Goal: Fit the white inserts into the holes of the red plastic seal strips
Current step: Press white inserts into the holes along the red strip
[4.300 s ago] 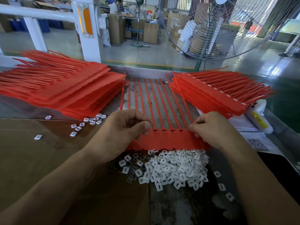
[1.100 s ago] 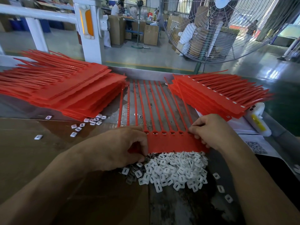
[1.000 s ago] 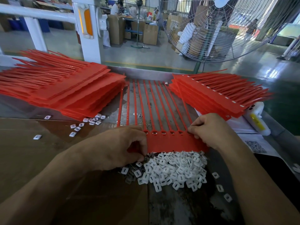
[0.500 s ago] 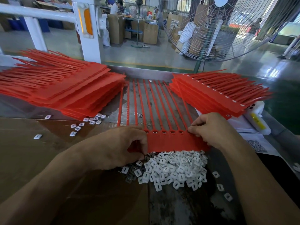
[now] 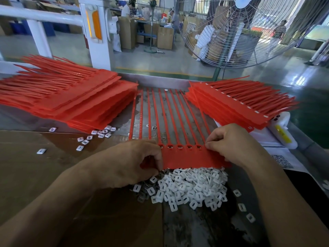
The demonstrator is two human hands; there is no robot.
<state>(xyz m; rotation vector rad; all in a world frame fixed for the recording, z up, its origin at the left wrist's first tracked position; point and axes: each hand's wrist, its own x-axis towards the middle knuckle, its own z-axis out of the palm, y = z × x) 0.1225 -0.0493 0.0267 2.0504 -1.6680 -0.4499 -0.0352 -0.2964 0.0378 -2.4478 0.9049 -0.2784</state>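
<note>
From the head camera, a worn metal worktable (image 5: 194, 227) fills the lower part of the view, with a brown cardboard sheet (image 5: 35, 175) laid over the part left of the red seal sheet (image 5: 192, 158). Behind the sheet's far tips the table ends at a raised metal lip, and beyond that lies a glossy factory floor with a white post (image 5: 97, 31), a large caged fan (image 5: 249, 29) and cardboard boxes (image 5: 164, 37) where people sit working.

The red seal sheet lies flat at the middle of the table. Its solid band runs left to right nearest the person, and its thin strips run lengthwise straight away from the person, toward the fan. A row of small holes sits where the strips meet the band.

Just nearer than the band is a heap of white inserts (image 5: 188, 188), touching its near edge. To the left of the sheet lies a tall stack of red sheets (image 5: 71, 100), its strips pointing left and away; to the right a second stack (image 5: 238, 102), with white pieces along its edge.

The left hand (image 5: 131, 163) curls round the band's left end, thumb on top. The right hand (image 5: 233, 141) has its fingers curled, the tips pinched at the hole row on the band's right end; whether an insert is between them cannot be told.
</note>
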